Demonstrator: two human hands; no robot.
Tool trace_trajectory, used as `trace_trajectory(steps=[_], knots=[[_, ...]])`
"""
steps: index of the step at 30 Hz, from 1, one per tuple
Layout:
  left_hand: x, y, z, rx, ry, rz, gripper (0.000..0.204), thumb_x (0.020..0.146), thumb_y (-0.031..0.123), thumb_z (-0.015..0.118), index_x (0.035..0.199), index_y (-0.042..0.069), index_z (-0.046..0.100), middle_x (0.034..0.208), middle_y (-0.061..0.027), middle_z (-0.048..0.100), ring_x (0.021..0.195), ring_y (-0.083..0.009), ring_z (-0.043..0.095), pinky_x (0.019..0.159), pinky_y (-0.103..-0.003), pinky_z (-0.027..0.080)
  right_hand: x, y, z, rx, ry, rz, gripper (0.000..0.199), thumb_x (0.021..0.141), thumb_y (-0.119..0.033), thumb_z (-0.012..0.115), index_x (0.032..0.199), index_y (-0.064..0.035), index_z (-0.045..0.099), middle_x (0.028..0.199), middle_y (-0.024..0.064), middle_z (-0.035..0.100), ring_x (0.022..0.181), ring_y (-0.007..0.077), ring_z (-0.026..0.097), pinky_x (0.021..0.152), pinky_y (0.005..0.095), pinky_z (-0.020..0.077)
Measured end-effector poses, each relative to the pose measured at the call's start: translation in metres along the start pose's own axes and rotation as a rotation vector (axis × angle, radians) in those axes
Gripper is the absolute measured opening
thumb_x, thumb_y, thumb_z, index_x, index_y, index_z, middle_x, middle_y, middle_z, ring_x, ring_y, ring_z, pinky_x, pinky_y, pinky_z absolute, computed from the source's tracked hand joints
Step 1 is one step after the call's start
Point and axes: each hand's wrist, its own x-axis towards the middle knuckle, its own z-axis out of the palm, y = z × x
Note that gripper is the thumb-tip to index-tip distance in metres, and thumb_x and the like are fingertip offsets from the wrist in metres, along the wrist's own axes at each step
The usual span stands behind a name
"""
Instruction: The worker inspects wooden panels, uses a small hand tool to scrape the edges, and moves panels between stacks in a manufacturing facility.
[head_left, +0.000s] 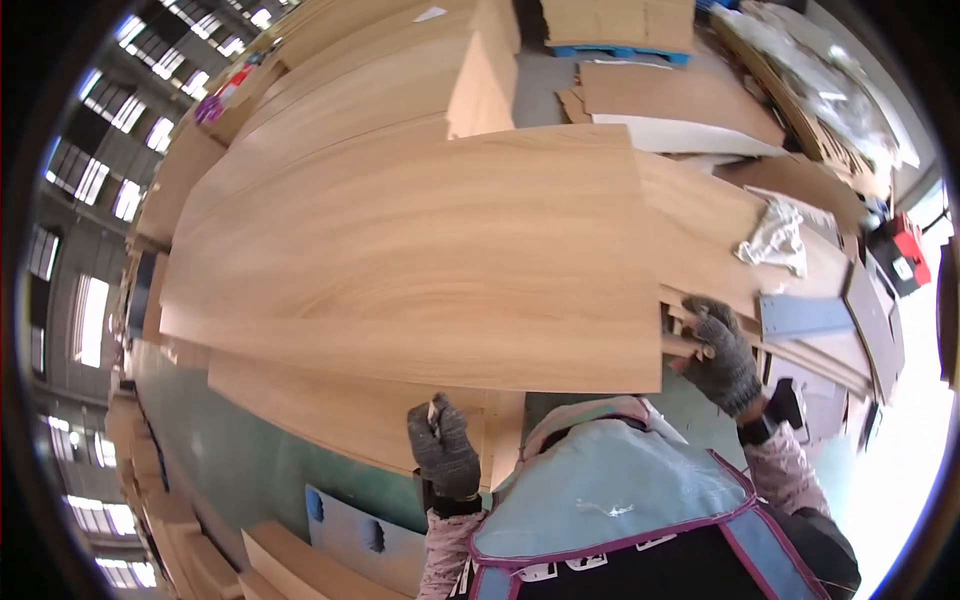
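Note:
A large wood-grain panel (430, 260) lies in front of me, its near edge facing my body. My left hand (443, 447), in a grey fingerless glove, is just below that near edge. Its fingers are curled closed, and whatever they may hold cannot be made out. By the panel's right edge is my right hand (722, 356), gloved the same way. Its fingers are apart and bent toward the panel, with no grip on it visible. Beneath the large panel, another wood-grain board (320, 405) sticks out toward me.
More wood-grain boards (350, 85) extend behind the panel. To the right are a crumpled white cloth (776, 238), a blue-grey strip (808, 316) and a red-and-black box (900, 252). Cardboard sheets (680, 98) lie at the far right. A blue perforated board (365, 535) stands at lower left.

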Motion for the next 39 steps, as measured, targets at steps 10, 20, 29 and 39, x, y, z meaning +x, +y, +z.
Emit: trace_trajectory(steps=[10,20,29,39], knots=[[0.005,0.036,0.026,0.473,-0.212,0.443,0.049,0.071,0.001,0.073,0.116,0.001,0.055,0.122,-0.0173,0.047,0.101,-0.0261,0.053,0.076,-0.031,0.05,0.042,0.014,0.007,-0.216,-0.13,-0.442,0.047,0.062,-0.011,0.069,0.106,-0.0134,0.055,0.127,0.0141,0.048,0.11,0.0334,0.051,0.083,0.0397,0.0495],[0.025,0.014,0.035,0.487,-0.158,0.563,0.042,0.075,0.001,0.07,0.114,0.005,0.058,0.12,-0.0155,0.055,0.111,-0.0278,0.055,0.089,-0.034,0.049,0.038,0.027,0.026,-0.078,-0.166,-0.55,0.048,0.069,-0.008,0.065,0.115,-0.0075,0.051,0.126,0.018,0.048,0.114,0.0375,0.048,0.093,0.0446,0.0441],[0.027,0.032,0.032,0.366,-0.113,0.572,0.034,0.074,-0.005,0.068,0.106,0.003,0.061,0.116,-0.0166,0.058,0.106,-0.0259,0.058,0.087,-0.033,0.051,0.05,0.006,0.014,-0.069,-0.058,-0.569,0.034,0.077,-0.012,0.058,0.11,-0.0091,0.051,0.122,0.015,0.053,0.112,0.0387,0.051,0.091,0.044,0.0445],[0.036,0.07,0.024,0.387,-0.058,0.658,0.031,0.072,-0.001,0.071,0.102,0.004,0.063,0.106,-0.0148,0.063,0.101,-0.027,0.061,0.085,-0.034,0.05,0.062,-0.013,0.007,0.091,0.042,-0.563,0.026,0.084,-0.019,0.055,0.107,-0.0094,0.051,0.121,0.0127,0.055,0.111,0.0378,0.051,0.092,0.0443,0.0429]])
